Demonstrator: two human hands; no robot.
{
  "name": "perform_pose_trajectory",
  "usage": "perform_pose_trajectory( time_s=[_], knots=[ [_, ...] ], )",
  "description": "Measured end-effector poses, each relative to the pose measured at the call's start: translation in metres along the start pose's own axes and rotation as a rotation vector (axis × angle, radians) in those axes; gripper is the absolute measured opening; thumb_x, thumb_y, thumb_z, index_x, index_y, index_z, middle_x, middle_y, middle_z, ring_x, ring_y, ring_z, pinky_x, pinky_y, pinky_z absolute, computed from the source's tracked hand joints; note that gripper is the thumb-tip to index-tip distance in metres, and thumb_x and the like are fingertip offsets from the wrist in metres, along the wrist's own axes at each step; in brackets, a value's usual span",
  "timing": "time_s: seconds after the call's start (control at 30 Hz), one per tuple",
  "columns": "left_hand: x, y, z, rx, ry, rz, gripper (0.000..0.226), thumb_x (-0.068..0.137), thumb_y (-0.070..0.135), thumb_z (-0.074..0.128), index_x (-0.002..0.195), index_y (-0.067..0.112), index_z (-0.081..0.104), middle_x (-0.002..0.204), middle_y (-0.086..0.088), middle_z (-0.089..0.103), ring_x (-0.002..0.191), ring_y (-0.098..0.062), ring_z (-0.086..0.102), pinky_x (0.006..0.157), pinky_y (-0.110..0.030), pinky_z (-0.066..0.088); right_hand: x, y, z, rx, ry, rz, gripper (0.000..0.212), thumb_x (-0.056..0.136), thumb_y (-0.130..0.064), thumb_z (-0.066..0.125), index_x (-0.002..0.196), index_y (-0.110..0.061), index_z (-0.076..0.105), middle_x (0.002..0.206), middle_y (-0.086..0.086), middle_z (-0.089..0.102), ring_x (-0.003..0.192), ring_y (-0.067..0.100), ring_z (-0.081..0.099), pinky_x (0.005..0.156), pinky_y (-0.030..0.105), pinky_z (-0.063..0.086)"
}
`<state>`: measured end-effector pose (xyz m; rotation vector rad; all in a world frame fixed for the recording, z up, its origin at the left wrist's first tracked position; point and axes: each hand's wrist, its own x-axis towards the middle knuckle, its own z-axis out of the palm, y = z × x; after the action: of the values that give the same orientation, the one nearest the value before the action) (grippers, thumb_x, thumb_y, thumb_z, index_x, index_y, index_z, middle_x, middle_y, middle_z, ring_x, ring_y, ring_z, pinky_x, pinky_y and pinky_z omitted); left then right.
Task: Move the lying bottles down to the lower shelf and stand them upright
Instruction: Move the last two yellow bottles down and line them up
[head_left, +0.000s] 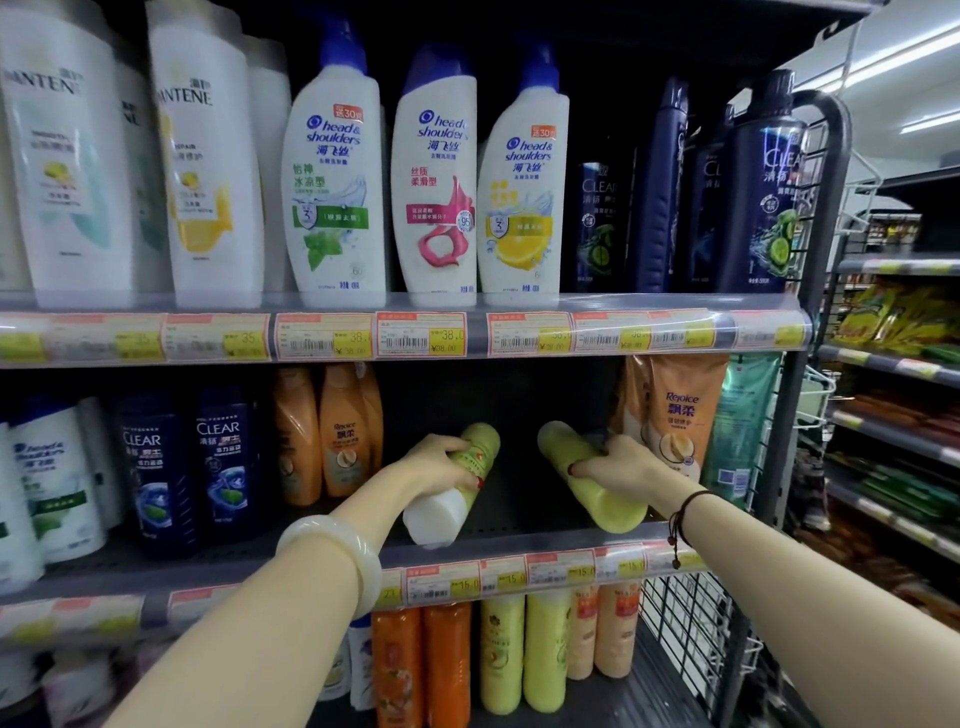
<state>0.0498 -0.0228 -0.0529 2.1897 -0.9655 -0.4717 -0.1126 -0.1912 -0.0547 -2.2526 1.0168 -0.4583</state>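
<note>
while both sit tilted near the front edge of the middle shelf (519, 525), left hand (441, 460) grips the white-capped yellow-green bottle (480, 441) and right hand (618, 465) grips the second yellow bottle (602, 506).

Two hands (441, 460) (621, 467), two lying yellow-green bottles (478, 441) (605, 506), three upright white blue-capped bottles (335, 182) (436, 182) (522, 182), one white bangle (332, 551)

Pantene bottles (67, 171) blurred, price labels (421, 335) illegible
</note>
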Motion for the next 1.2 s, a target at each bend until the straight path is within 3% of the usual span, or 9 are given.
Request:
perform_pose_trajectory(
  time_s=[0.13, 0.3, 0.4, 0.57, 0.73, 0.83, 0.93, 1.07, 1.2],
  knots=[
    [0.002, 0.001, 0.001, -0.036, 0.010, -0.029, 0.074, 0.078, 0.026, 0.074, 0.143, 0.025, 0.040, 0.138, -0.012, 0.050, 0.114, -0.031, 0.058, 0.099, -0.043, 0.049, 0.005, -0.003, 0.010, 0.037, -0.020, 0.012, 0.080, 0.076, -0.040, 0.070, 0.141, -0.010, 0.035, 0.133, 0.014, 0.053, 0.119, 0.031, 0.051, 0.093, 0.031, 0.042],
    [0.004, 0.001, 0.006, -0.059, 0.034, -0.042, 0.074, 0.078, 0.025, 0.074, 0.144, 0.026, 0.039, 0.139, -0.012, 0.050, 0.115, -0.032, 0.057, 0.099, -0.043, 0.048, 0.007, -0.005, 0.013, 0.003, 0.006, 0.012, 0.077, 0.077, -0.035, 0.068, 0.141, -0.010, 0.034, 0.132, 0.015, 0.053, 0.119, 0.033, 0.052, 0.096, 0.033, 0.044],
    [0.004, 0.000, 0.008, -0.093, 0.060, -0.044, 0.073, 0.078, 0.021, 0.073, 0.143, 0.026, 0.041, 0.136, -0.012, 0.052, 0.113, -0.032, 0.058, 0.097, -0.043, 0.049, 0.007, -0.001, 0.013, 0.091, 0.015, 0.007, 0.075, 0.076, -0.032, 0.070, 0.139, -0.007, 0.038, 0.130, 0.014, 0.055, 0.118, 0.032, 0.052, 0.098, 0.035, 0.045],
    [0.002, -0.006, 0.012, -0.198, 0.125, -0.021, 0.070, 0.077, 0.020, 0.074, 0.140, 0.026, 0.046, 0.130, -0.010, 0.057, 0.109, -0.029, 0.059, 0.096, -0.042, 0.050, 0.002, 0.000, 0.015, 0.135, 0.031, -0.059, 0.066, 0.076, -0.032, 0.072, 0.131, -0.006, 0.047, 0.120, 0.013, 0.061, 0.109, 0.030, 0.056, 0.090, 0.033, 0.047],
    [-0.002, -0.009, 0.012, -0.314, 0.203, 0.023, 0.072, 0.076, 0.021, 0.076, 0.140, 0.026, 0.046, 0.129, -0.011, 0.058, 0.104, -0.026, 0.061, 0.088, -0.037, 0.052, -0.010, 0.001, 0.015, 0.304, 0.037, -0.103, 0.061, 0.078, -0.025, 0.071, 0.130, -0.003, 0.047, 0.116, 0.011, 0.061, 0.106, 0.029, 0.057, 0.097, 0.041, 0.047],
    [-0.007, -0.007, 0.013, -0.391, 0.242, 0.038, 0.076, 0.076, 0.020, 0.076, 0.143, 0.022, 0.040, 0.131, -0.012, 0.056, 0.099, -0.026, 0.062, 0.078, -0.034, 0.052, -0.019, -0.002, 0.015, 0.411, 0.046, -0.114, 0.061, 0.078, -0.017, 0.072, 0.130, -0.001, 0.045, 0.104, 0.009, 0.061, 0.093, 0.025, 0.060, 0.082, 0.032, 0.050],
    [-0.010, -0.003, 0.013, -0.436, 0.269, 0.048, 0.078, 0.077, 0.022, 0.075, 0.144, 0.018, 0.036, 0.133, -0.014, 0.054, 0.097, -0.029, 0.063, 0.076, -0.036, 0.054, -0.030, -0.003, 0.014, 0.512, 0.035, -0.128, 0.040, 0.075, -0.010, 0.074, 0.110, -0.007, 0.057, 0.077, 0.000, 0.062, 0.067, 0.015, 0.061, 0.055, 0.023, 0.049],
    [-0.016, 0.003, 0.009, -0.535, 0.280, 0.019, 0.082, 0.078, 0.025, 0.074, 0.147, 0.016, 0.029, 0.136, -0.017, 0.050, 0.096, -0.032, 0.064, 0.072, -0.037, 0.055, -0.040, -0.001, 0.018, 0.575, 0.040, -0.104, 0.022, 0.071, -0.014, 0.076, 0.083, -0.014, 0.057, 0.072, 0.004, 0.063, 0.062, 0.019, 0.062, 0.055, 0.029, 0.051],
    [-0.027, 0.003, 0.009, -0.593, 0.280, -0.006, 0.093, 0.075, 0.024, 0.077, 0.149, 0.013, 0.022, 0.139, -0.019, 0.048, 0.083, -0.026, 0.064, 0.057, -0.029, 0.051, -0.046, 0.000, 0.022, 0.611, 0.045, -0.067, 0.028, 0.071, -0.023, 0.076, 0.091, -0.008, 0.063, 0.075, 0.007, 0.067, 0.064, 0.021, 0.064, 0.052, 0.026, 0.050]
  ],
)
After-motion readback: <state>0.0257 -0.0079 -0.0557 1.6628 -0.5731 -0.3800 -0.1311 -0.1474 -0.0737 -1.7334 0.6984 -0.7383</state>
